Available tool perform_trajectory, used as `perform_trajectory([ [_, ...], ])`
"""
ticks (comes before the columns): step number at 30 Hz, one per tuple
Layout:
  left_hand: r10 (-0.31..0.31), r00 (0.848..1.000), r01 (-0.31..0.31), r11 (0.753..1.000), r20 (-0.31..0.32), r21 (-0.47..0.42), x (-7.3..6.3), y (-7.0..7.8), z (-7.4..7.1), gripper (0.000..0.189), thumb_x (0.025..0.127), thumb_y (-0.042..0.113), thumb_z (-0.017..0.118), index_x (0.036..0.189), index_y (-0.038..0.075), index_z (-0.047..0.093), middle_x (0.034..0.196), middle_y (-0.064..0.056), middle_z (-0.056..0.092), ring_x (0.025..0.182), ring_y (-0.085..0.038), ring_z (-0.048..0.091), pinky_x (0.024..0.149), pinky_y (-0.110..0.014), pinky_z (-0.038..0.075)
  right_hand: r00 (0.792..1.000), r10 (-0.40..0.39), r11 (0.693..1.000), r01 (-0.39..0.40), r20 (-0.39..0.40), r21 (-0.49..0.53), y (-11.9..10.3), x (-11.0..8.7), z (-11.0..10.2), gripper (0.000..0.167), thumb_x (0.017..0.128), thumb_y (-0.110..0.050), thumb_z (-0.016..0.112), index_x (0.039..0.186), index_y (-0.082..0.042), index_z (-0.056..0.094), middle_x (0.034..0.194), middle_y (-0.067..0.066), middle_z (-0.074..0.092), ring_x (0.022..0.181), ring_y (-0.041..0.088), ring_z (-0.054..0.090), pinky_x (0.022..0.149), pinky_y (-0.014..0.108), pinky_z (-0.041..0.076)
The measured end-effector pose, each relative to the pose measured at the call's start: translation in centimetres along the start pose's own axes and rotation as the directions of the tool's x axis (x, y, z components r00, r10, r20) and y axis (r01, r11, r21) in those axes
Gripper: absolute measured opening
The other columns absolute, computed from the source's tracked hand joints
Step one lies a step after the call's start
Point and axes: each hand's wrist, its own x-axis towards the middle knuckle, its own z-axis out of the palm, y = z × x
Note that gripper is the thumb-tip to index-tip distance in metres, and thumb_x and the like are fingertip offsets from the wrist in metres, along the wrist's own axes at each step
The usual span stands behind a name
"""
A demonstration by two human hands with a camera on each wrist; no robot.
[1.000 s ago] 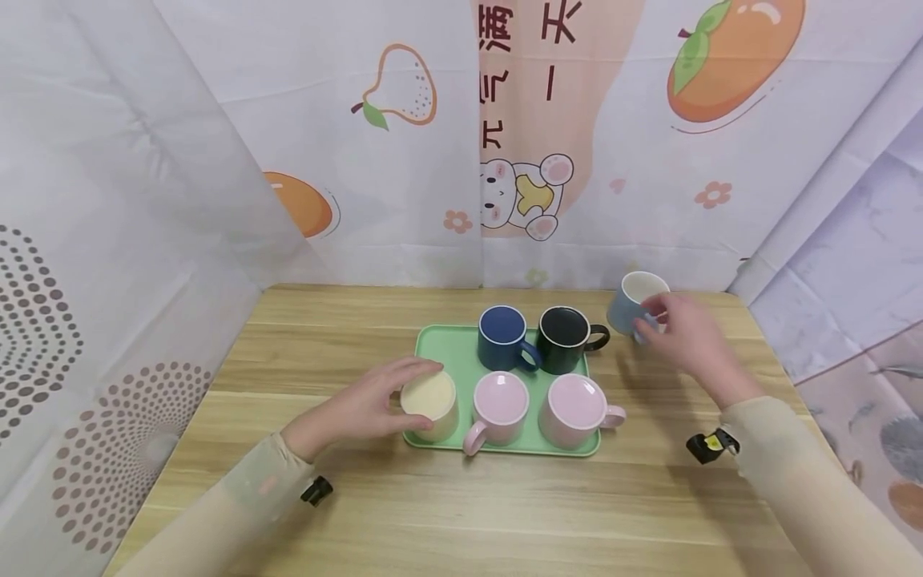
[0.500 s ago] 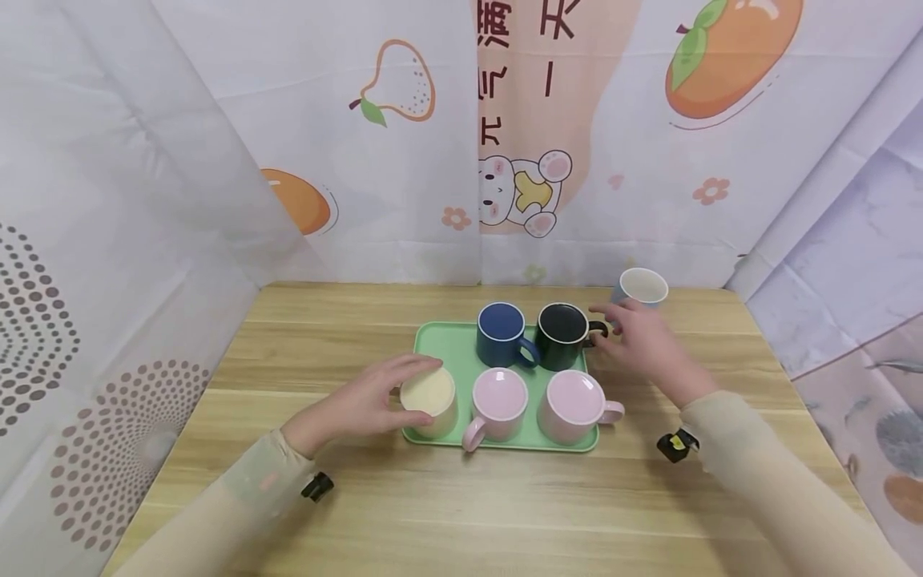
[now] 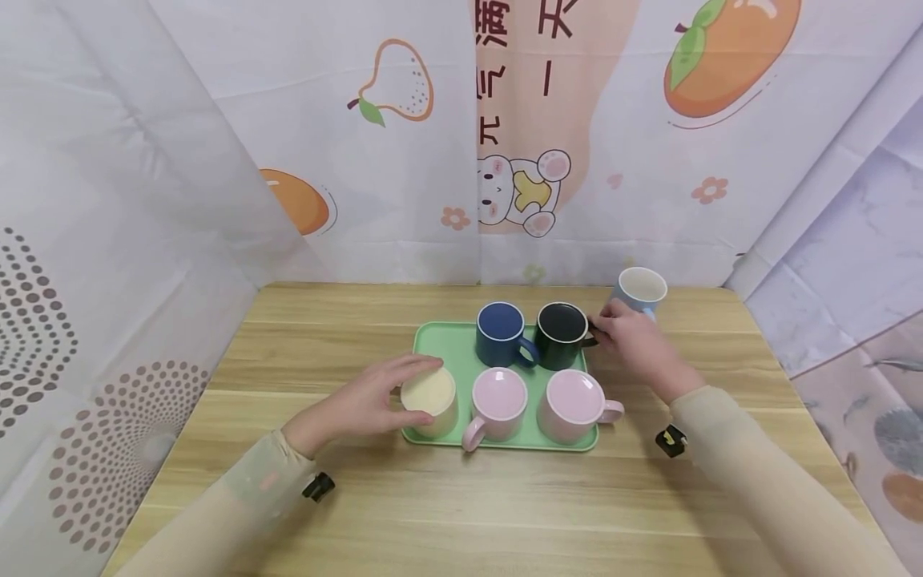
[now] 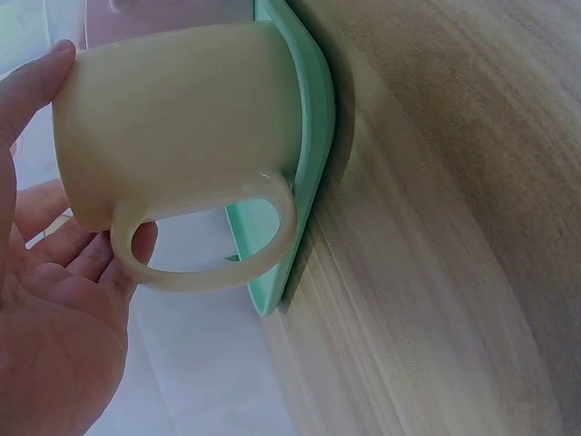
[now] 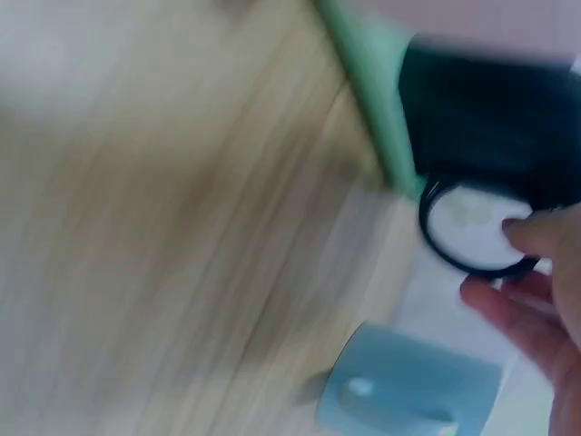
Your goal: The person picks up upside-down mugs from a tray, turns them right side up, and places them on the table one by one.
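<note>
The black mug point(image 3: 560, 338) sits at the far right of the tray point(image 3: 449, 343), the right hand point(image 3: 640, 343) pinching its handle point(image 5: 436, 238). Over at near left, the left hand point(image 3: 363, 402), thumb and fingers widely parted, holds the cream mug point(image 3: 430, 396). 2 pink mugs point(image 3: 500, 401) stand between.

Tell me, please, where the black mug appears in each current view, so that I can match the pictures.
Head: the black mug stands just right of centre, its handle at the right hand.
Left wrist: not visible.
Right wrist: upper right, blurred, its ring handle below it.
Shared landmark: the green tray, visible in all three views.
</note>
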Motion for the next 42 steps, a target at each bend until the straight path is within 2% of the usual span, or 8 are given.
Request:
perform_trajectory([
  [6,0.015,1.0,-0.015,1.0,-0.01,0.006,-0.1,0.2,0.0,0.08,0.093,0.036,0.091,0.16,0.01,0.055,0.159,-0.007,0.058,0.145,-0.03,0.057,0.112,-0.052,0.054,0.991,-0.128,0.991,0.126,-0.043,-0.044,1.0,-0.4,0.5,0.02,0.084,0.016,0.082,0.096,0.001,0.076,0.085,0.006,0.048,0.067,0.027,0.057,0.057,0.042,0.055],
  [11,0.012,1.0,-0.012,1.0,-0.005,0.015,-0.2,0.2,0.1,0.081,0.093,0.035,0.091,0.16,0.009,0.055,0.16,-0.007,0.057,0.147,-0.029,0.056,0.116,-0.052,0.052,0.99,-0.133,0.989,0.13,-0.043,-0.076,1.1,-0.7,0.9,0.027,0.085,0.018,0.078,0.108,0.003,0.074,0.088,0.008,0.051,0.07,0.029,0.059,0.059,0.043,0.058],
  [15,-0.013,1.0,0.013,1.0,0.007,0.011,-0.3,0.1,0.1,0.082,0.092,0.035,0.091,0.161,0.009,0.054,0.162,-0.006,0.056,0.149,-0.028,0.054,0.118,-0.051,0.05,0.989,-0.135,0.987,0.13,-0.053,-0.097,0.9,-0.7,1.2,0.025,0.085,0.018,0.076,0.105,0.004,0.07,0.088,0.011,0.052,0.071,0.031,0.06,0.06,0.044,0.059],
  [20,0.006,1.0,-0.006,1.0,-0.005,0.016,-0.4,0.1,0.2,0.081,0.093,0.035,0.091,0.16,0.006,0.054,0.16,-0.008,0.057,0.147,-0.03,0.056,0.115,-0.053,0.051,0.988,-0.14,0.986,0.132,-0.073,-0.098,0.9,-0.7,1.4,0.028,0.083,0.019,0.076,0.105,0.004,0.069,0.088,0.012,0.054,0.073,0.032,0.061,0.061,0.045,0.06],
  [23,0.008,1.0,-0.008,1.0,-0.003,0.015,-0.4,0.1,0.2,0.081,0.093,0.036,0.091,0.16,0.008,0.054,0.161,-0.007,0.057,0.147,-0.03,0.055,0.117,-0.053,0.051,0.98,-0.151,0.985,0.14,-0.126,-0.098,1.1,-0.6,1.3,0.031,0.079,0.021,0.077,0.102,0.002,0.069,0.086,0.011,0.055,0.072,0.031,0.062,0.059,0.045,0.059],
  [28,0.004,1.0,-0.004,1.0,0.018,0.018,-0.4,0.1,0.0,0.083,0.093,0.037,0.09,0.162,0.009,0.053,0.164,-0.006,0.054,0.152,-0.028,0.05,0.121,-0.052,0.046,0.951,-0.183,0.98,0.157,-0.251,-0.121,1.3,0.2,0.5,0.028,0.079,0.022,0.077,0.1,0.005,0.07,0.083,0.015,0.056,0.068,0.036,0.063,0.054,0.049,0.057],
  [35,-0.007,0.999,0.007,1.0,0.032,0.021,-0.4,-0.1,-0.2,0.085,0.094,0.042,0.089,0.162,0.007,0.052,0.166,-0.006,0.052,0.153,-0.028,0.049,0.12,-0.052,0.047,0.952,-0.052,0.996,0.029,-0.301,-0.079,1.6,0.7,-1.6,0.031,0.081,0.021,0.071,0.109,0.008,0.073,0.089,0.021,0.057,0.072,0.046,0.063,0.058,0.057,0.058],
  [42,0.041,0.999,-0.042,0.998,0.016,0.05,-0.4,-0.1,-0.1,0.083,0.095,0.041,0.088,0.161,0.007,0.053,0.164,-0.009,0.055,0.152,-0.031,0.051,0.121,-0.053,0.046,0.924,0.134,0.991,-0.132,-0.357,0.03,1.1,0.9,-2.6,0.014,0.091,0.015,0.072,0.103,0.01,0.075,0.087,0.022,0.062,0.073,0.043,0.064,0.062,0.054,0.055],
])
